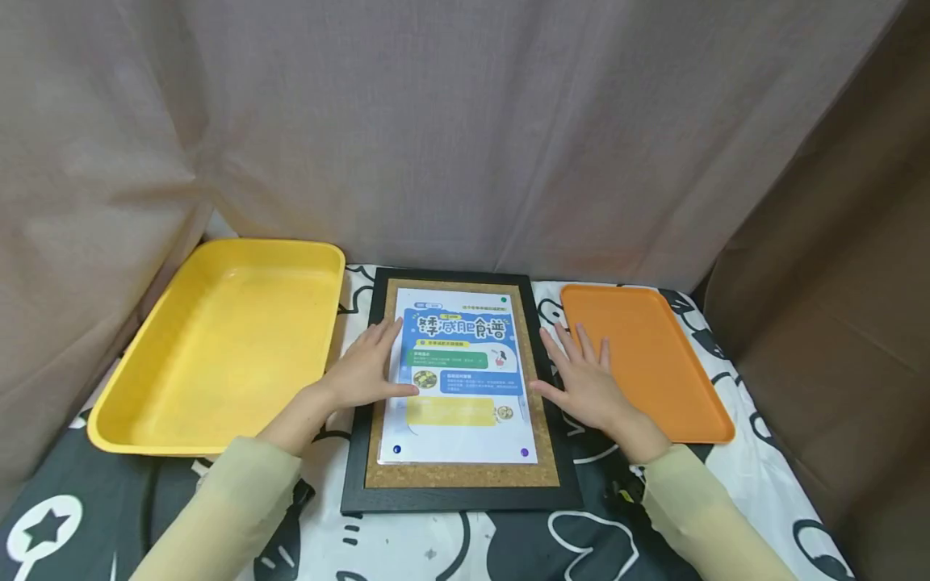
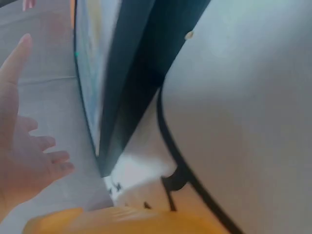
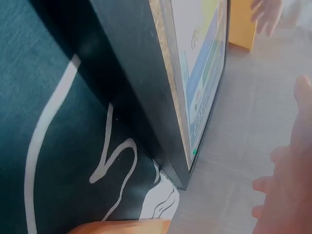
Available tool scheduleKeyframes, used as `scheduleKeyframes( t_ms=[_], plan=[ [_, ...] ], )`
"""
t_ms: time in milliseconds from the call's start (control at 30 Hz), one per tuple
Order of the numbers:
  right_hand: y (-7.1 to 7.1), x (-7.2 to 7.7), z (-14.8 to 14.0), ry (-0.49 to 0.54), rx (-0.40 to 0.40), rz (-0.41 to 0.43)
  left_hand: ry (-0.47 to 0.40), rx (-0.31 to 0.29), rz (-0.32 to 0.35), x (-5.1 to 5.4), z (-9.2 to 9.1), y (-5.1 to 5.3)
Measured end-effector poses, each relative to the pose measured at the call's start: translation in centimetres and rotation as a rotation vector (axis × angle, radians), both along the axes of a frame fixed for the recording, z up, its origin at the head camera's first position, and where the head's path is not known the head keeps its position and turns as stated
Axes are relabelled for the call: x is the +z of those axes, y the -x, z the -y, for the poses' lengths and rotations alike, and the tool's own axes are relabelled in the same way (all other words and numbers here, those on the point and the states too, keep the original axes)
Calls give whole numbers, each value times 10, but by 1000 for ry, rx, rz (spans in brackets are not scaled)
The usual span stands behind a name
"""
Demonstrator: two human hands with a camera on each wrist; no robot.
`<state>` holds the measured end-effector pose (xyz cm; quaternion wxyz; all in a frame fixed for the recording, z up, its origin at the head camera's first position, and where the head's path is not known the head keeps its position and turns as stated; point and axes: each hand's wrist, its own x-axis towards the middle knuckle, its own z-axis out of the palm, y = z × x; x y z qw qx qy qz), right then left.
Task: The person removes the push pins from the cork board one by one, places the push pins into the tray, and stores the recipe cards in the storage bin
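Observation:
A printed sheet (image 1: 459, 436) with blue, green and yellow blocks lies on a cork board (image 1: 465, 476) in a black frame (image 1: 465, 500). Pushpins show at three of its corners: a green pin (image 1: 504, 299), a blue pin (image 1: 396, 449) and a purple pin (image 1: 525, 453). Over the frame's left side is my left hand (image 1: 366, 367), fingers spread, holding nothing. My right hand (image 1: 581, 379) is spread likewise at the right side, also with nothing in it. Both wrist views show the hands apart from the frame, above its edges.
To the left sits a yellow tray (image 1: 240, 347), and to the right an orange tray (image 1: 647, 363). A black-and-white patterned cloth (image 1: 414, 549) covers the surface beneath. Grey-brown curtains (image 1: 465, 137) hang behind and at the sides.

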<state>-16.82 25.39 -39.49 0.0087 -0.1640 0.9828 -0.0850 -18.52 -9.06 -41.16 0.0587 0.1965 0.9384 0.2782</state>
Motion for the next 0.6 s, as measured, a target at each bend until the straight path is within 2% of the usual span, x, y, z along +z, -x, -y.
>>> scheduleKeyframes(
  t_ms=[233, 500, 600],
  plan=[
    [1, -1, 1, 0, 7, -1, -94, 44, 207, -13, -9, 8],
    [1, -2, 0, 9, 11, -3, -210, 62, 314, -13, -12, 11],
    [0, -2, 1, 11, 10, -5, -265, 101, 363, -10, -13, 13]
  ],
)
